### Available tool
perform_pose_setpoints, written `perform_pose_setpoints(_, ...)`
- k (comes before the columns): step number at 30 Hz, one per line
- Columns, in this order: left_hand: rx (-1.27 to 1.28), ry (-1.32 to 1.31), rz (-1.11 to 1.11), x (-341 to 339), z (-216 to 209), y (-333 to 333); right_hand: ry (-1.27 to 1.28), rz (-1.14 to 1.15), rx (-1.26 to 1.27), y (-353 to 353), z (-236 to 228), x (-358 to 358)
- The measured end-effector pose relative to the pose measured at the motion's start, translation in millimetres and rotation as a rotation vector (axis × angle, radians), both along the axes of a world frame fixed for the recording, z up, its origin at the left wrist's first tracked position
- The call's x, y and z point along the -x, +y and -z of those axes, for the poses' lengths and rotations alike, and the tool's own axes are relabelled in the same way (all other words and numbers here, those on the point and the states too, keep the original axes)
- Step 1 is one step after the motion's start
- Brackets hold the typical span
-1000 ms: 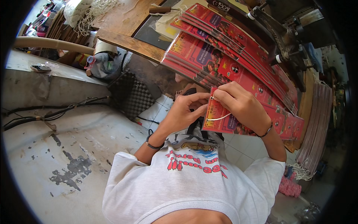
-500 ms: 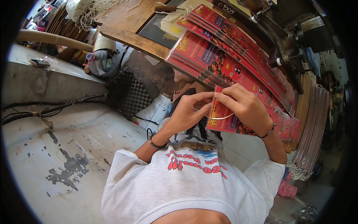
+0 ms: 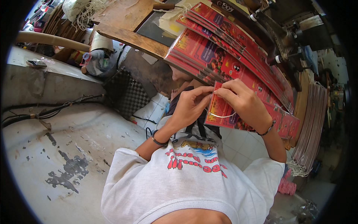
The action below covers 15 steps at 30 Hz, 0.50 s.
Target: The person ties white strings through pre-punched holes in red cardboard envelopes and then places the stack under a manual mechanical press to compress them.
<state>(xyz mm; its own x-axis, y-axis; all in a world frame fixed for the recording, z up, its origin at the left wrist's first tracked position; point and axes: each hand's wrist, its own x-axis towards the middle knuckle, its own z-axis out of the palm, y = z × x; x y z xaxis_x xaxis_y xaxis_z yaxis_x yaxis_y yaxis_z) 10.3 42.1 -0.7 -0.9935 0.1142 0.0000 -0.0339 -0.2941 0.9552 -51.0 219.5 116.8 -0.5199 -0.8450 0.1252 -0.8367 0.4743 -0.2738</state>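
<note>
Red card (image 3: pixel 218 109) | upper corner at left fingers (image 3: pixel 204 90) | partly beneath right fingers (image 3: pixel 228 92)

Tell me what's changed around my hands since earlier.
On your bare left hand, the thumb has closed up toward the index fingertip. The fingertips of your bare right hand have shifted left, hiding the small pale ring near the corner of the glossy red oblong printed sheet. The right hand still holds the sheet, and the stacked glossy red sheets beyond lie as before.
</note>
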Motion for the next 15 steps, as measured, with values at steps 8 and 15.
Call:
perform_pose_setpoints(8, 0.264, 0.169, -0.129, 2.1, -0.7, 0.7, 0.076, -0.008, 0.088, -0.7, 7.3, -3.7)
perform_pose_setpoints(15, 0.318, 0.357, -0.229, 5.4, 5.5, 1.1, 0.101, 0.014, 0.088, -3.1, 7.6, -6.8)
